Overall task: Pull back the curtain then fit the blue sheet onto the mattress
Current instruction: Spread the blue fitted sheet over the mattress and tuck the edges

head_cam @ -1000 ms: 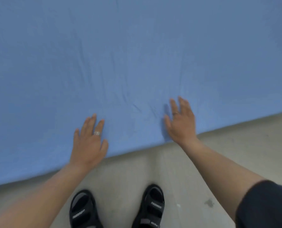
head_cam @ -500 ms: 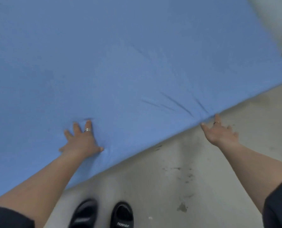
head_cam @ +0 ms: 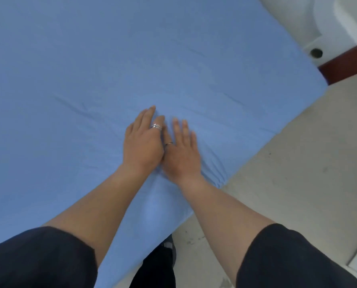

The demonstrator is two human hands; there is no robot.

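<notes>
Head cam, only view on offer: blue sheet (head_cam: 131, 59) was spread across nearly the whole pic, lying over the mattress, which stayed hidden under the fabric. Sheet ran to the near edge and wrapped down the side facing the person, w/ a corner showing top right. Left hand (head_cam: 142, 146) lay flat on the sheet close to that near edge, fingers straight and together, gripping nothing, palm down. Right hand (head_cam: 181, 154) was right beside it, touching, also flat w/ fingers straight and slightly spread, no grip on the cloth. Left hand partly overlapped the right on its thumb side. Wide silver ring (head_cam: 156, 126) on a left finger, thin ring (head_cam: 169, 143) on a right finger. Small creases (head_cam: 213, 173) bunched in the sheet just right of the right wrist, at the edge; a few faint folds ran across the surface further left. Both forearms were bare, dark sleeves at bottom, left sleeve (head_cam: 38, 258) and right sleeve (head_cam: 294, 260). Pale grey floor (head_cam: 298, 173) filled the right side, w/ some dark marks. Top right, beyond the sheet corner, a white moulded part (head_cam: 298, 21) w/ a dark round hole (head_cam: 316, 53), and a reddish-brown wooden piece (head_cam: 346, 63) next to it. Dark clothing (head_cam: 158, 265) at bottom centre, between the arms.
</notes>
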